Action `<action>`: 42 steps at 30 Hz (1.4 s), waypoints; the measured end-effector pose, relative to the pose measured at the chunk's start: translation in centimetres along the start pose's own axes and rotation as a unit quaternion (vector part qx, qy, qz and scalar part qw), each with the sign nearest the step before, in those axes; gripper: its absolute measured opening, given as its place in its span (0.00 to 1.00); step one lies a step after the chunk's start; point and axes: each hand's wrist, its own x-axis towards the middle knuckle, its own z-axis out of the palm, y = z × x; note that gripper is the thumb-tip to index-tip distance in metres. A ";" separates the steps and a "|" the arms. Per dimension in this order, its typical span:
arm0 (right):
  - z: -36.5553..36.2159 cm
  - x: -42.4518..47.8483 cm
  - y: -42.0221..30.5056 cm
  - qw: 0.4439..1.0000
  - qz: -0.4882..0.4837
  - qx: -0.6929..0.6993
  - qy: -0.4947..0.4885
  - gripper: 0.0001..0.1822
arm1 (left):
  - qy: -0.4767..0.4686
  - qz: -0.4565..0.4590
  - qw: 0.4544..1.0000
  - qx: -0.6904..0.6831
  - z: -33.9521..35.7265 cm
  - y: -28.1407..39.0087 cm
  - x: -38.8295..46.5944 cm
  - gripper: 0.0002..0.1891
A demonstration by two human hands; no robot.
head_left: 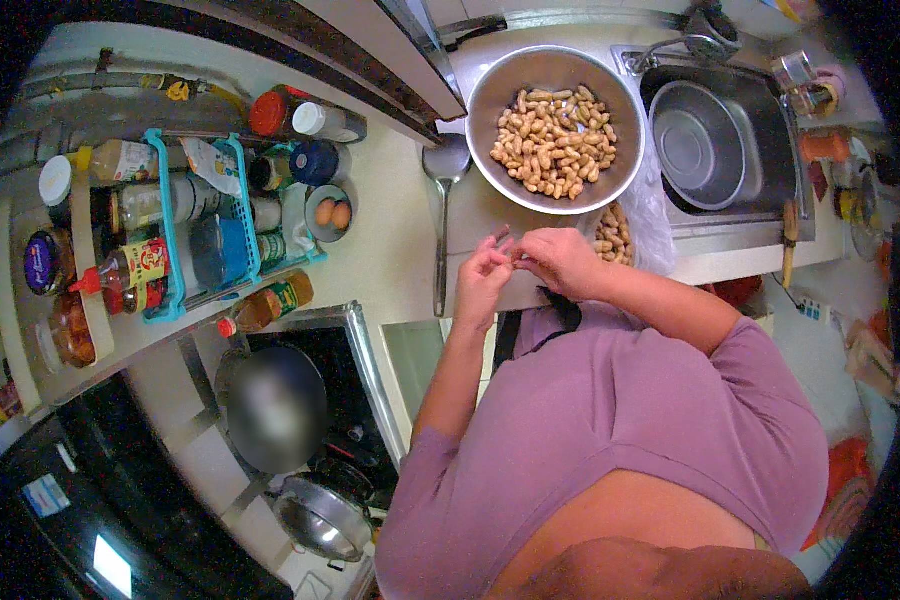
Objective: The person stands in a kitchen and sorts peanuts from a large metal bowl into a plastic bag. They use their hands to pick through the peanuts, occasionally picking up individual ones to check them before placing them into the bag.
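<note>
Before me on the counter, my left hand (483, 279) and my right hand (559, 259) meet at the fingertips. A small brownish piece (502, 233) shows at my left fingers; it is too small to name surely. Whatever lies between the right fingertips is hidden. Just beyond the hands stands a large steel bowl (480, 161) with many unshelled peanuts (559, 142) in it. More unshelled peanuts (612, 236) lie in a clear plastic bag (651, 244), right of my right hand and below the bowl's rim.
A metal spatula (442, 225) lies left of the bowl. The sink (776, 142), holding a metal basin (697, 146), is at the right. Leftward are two eggs in a small bowl (319, 199), a turquoise rack (169, 225) with jars, a bottle (270, 304) and pans by the stove.
</note>
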 end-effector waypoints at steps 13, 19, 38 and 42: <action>7.1 3.3 7.0 0.941 0.185 -0.182 -0.216 0.22 | 0.142 -0.044 0.985 -0.090 -3.7 -3.4 -1.8 0.02; 5.6 2.7 4.5 0.994 0.086 -0.014 -0.065 0.15 | 0.133 -0.032 0.985 -0.107 -2.9 -3.4 -1.7 0.01; 8.3 -7.1 -2.9 0.421 0.537 0.728 -0.061 0.09 | 0.318 0.058 0.946 -0.031 4.1 -14.4 -20.2 0.15; 12.6 -13.5 -6.0 0.338 0.610 0.674 -0.241 0.09 | 0.426 0.165 0.829 0.323 7.7 -15.0 -26.7 0.37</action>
